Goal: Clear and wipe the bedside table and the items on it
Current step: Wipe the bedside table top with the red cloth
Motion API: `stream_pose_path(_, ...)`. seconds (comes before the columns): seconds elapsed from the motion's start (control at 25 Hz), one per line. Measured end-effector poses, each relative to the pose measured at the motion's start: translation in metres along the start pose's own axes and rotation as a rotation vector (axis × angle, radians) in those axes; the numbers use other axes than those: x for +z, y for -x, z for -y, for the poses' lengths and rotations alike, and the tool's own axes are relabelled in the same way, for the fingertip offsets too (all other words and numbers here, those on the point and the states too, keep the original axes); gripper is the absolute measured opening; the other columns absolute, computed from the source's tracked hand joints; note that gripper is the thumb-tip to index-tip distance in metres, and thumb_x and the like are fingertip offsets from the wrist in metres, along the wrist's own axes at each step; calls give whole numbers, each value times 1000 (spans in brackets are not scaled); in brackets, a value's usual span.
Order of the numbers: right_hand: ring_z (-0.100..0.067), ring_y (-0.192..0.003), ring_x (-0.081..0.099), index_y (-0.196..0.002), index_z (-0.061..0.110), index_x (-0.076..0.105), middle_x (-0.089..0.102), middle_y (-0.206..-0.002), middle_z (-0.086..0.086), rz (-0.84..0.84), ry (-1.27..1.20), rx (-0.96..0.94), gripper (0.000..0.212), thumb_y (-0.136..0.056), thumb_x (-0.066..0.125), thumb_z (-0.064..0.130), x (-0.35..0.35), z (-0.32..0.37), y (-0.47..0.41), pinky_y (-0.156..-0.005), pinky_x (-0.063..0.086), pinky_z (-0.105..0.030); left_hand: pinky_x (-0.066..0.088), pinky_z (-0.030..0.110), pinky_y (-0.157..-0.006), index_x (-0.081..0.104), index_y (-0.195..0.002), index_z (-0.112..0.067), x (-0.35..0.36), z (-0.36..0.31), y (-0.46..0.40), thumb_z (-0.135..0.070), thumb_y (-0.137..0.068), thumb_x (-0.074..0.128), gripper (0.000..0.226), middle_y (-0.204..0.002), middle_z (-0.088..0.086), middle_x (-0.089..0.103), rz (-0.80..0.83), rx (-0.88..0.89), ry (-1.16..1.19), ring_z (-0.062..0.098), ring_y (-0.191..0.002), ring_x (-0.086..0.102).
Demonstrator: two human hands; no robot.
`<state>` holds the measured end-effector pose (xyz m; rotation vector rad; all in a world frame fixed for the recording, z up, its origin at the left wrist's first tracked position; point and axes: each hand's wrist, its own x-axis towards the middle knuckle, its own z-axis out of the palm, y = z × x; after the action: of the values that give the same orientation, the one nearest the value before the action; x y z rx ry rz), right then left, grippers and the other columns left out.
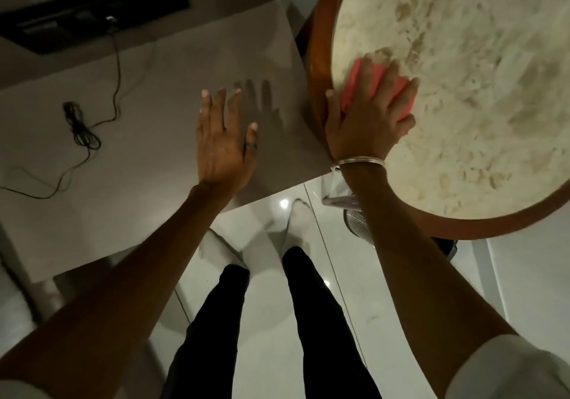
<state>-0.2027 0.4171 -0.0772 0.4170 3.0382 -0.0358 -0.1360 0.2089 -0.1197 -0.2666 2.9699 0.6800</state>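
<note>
A round table with a pale marbled top and a brown wooden rim fills the upper right. My right hand presses flat on a pink cloth near the table's left edge, fingers spread over it. My left hand hovers open, fingers apart, over a grey rectangular surface to the left, holding nothing. A ring sits on its thumb and a metal bangle circles my right wrist.
A black cable with a coiled bundle lies on the grey surface and runs up to a dark wall panel. A perforated metal bin stands under the round table. My legs stand on glossy white floor tiles.
</note>
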Motion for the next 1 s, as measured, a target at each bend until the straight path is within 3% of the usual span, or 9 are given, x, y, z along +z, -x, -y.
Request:
stream_pose_path(0.12, -51, -148, 31, -158, 29, 31, 35, -165, -14, -7, 29, -112, 64, -99, 34, 52, 5, 25, 11, -108, 37, -62, 24, 57, -130, 32, -164, -6, 15, 14, 1, -36, -113, 42, 61, -170, 26, 28, 44, 11, -23, 46, -161, 16)
stream_pose_path(0.28, -50, -142, 42, -152, 28, 45, 46, -158, -14, -144, -153, -475, 71, -83, 53, 45, 31, 80, 18, -103, 41, -60, 14, 54, -131, 22, -168, -13, 22, 80, -10, -46, -113, 32, 65, -174, 23, 18, 111, -38, -112, 43, -163, 10)
stream_pose_path(0.44, -37, -160, 10, -162, 34, 21, 16, -173, -6, 249, -14, -768, 74, -98, 36, 65, 92, 134, 31, -124, 18, -60, 2, 59, -132, 7, -170, -33, 24, 156, -36, -65, -108, 20, 71, -179, 9, 3, 122, -113, -218, 41, -164, 0)
stream_pose_path(0.56, -33, -160, 12, -160, 41, 26, 19, -172, 0, 220, 10, -1110, 68, -99, 22, 72, 128, 128, 5, -126, 12, -61, 4, 63, -130, 4, -169, -40, 37, 181, -42, -71, -106, 22, 73, -179, 5, 5, 44, -51, -312, 41, -164, 5)
stream_pose_path(0.6, -32, -160, 17, -158, 42, 31, 25, -171, 1, 166, -11, -1115, 64, -101, 19, 70, 134, 131, -11, -125, 15, -60, 6, 63, -130, 4, -169, -41, 39, 184, -44, -71, -106, 23, 73, -179, 4, 7, 28, -49, -309, 41, -164, 7)
stream_pose_path(0.72, -34, -160, 17, -158, 39, 31, 26, -170, -1, 124, -80, -533, 65, -101, 19, 65, 128, 154, -47, -126, 12, -59, 5, 60, -131, 4, -169, -41, 37, 188, -42, -70, -107, 21, 71, -179, 2, 8, 29, -74, -259, 38, -164, 7)
stream_pose_path(0.76, -33, -160, 15, -159, 38, 29, 24, -171, -1, 137, -61, -538, 66, -100, 19, 66, 126, 162, -52, -127, 11, -59, 3, 59, -131, 5, -169, -40, 36, 188, -42, -69, -107, 21, 71, -179, 2, 7, 32, -84, -249, 37, -165, 6)
stream_pose_path(0.88, -29, -161, 13, -158, 40, 31, 24, -171, 4, 214, -37, -1058, 62, -101, 18, 62, 125, 168, -74, -126, 13, -57, 3, 59, -132, 9, -170, -37, 33, 184, -42, -67, -107, 23, 71, -179, 2, 8, 51, -91, -229, 36, -165, 5)
stream_pose_path(1.0, -32, -160, 13, -158, 36, 33, 26, -170, 1, 164, -146, -502, 59, -103, 26, 58, 123, 176, -100, -126, 12, -58, 3, 60, -132, 10, -170, -37, 32, 186, -41, -67, -108, 24, 70, -179, 3, 8, 59, -98, -217, 37, -165, 4)
